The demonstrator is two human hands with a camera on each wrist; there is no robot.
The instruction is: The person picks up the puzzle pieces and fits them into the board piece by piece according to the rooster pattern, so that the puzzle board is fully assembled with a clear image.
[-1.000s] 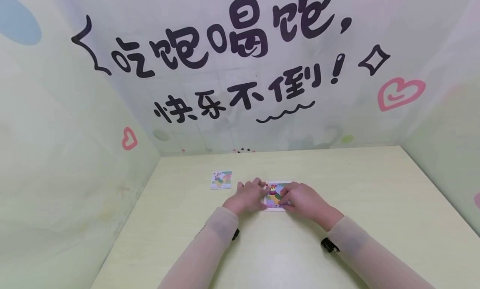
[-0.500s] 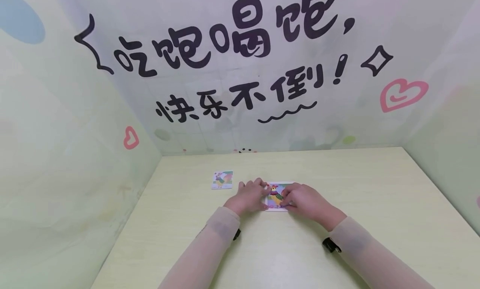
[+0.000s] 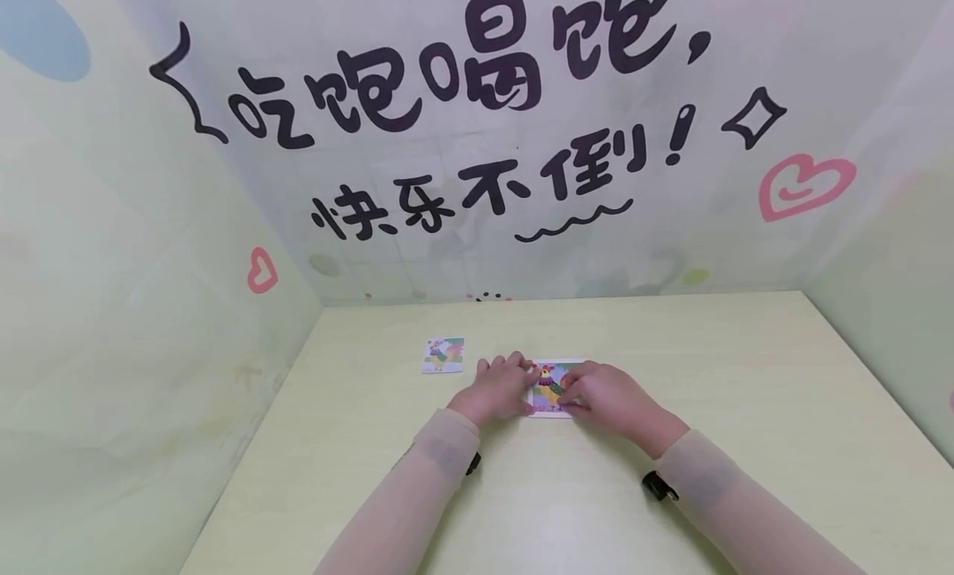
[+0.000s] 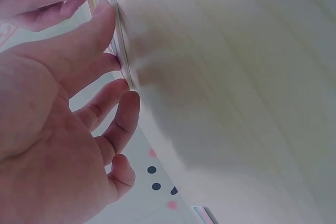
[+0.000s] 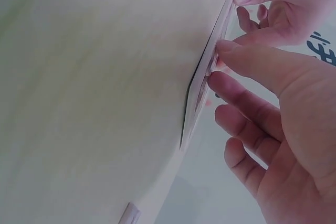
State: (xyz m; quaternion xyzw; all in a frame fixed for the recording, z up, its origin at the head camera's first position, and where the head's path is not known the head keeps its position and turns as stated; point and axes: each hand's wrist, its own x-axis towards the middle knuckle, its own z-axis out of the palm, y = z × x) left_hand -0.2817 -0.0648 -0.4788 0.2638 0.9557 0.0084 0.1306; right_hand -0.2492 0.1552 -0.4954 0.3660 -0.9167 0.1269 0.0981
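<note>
A small rooster picture puzzle [image 3: 547, 386] with a white border lies flat on the table. My left hand [image 3: 498, 390] grips its left side, thumb at the near corner and forefinger at the far one. In the left wrist view the left thumb [image 4: 102, 22] presses on the board's edge, the last fingers spread past it. From the right, my right hand [image 3: 607, 397] reaches over the board and covers its right part. Its thumb [image 5: 236, 53] and forefinger [image 5: 231, 88] pinch a small piece at the picture's surface, mostly hidden by the fingertips.
A square card [image 3: 443, 355] with a paler rooster picture lies left of the hands. In the right wrist view a small thin pale-purple piece [image 5: 129, 213] lies on the table [image 3: 358, 459]. A printed fabric wall [image 3: 417, 260] stands behind the table's far edge.
Both hands keep nearly the same place on the puzzle. The head view has shifted slightly; the card lies as before.
</note>
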